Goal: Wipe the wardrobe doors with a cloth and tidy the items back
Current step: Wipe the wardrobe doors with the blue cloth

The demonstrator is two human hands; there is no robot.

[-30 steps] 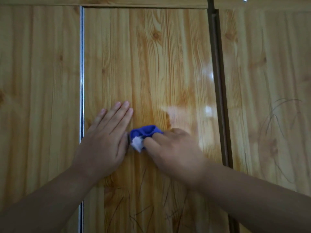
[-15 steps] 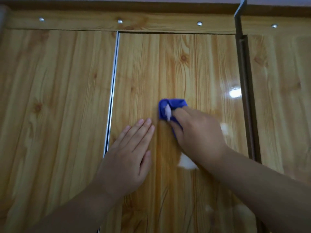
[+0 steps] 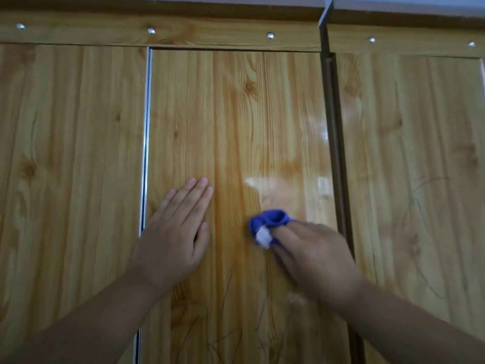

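From the head camera I see three glossy wood-grain wardrobe doors; on the middle door (image 3: 236, 127), my left hand (image 3: 175, 237) lies flat, fingers spread straight. My right hand (image 3: 312, 250), fingers curled, presses the bunched blue cloth (image 3: 267, 222) near the door's right edge.

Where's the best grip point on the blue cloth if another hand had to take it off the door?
Likely the bunched blue fold sticking out above the right hand: it is the only free part, raised off the middle door. Come from above, pinching toward the panel. The rest is pressed under the fingers, and the left hand, flat on the door, blocks the lower left.
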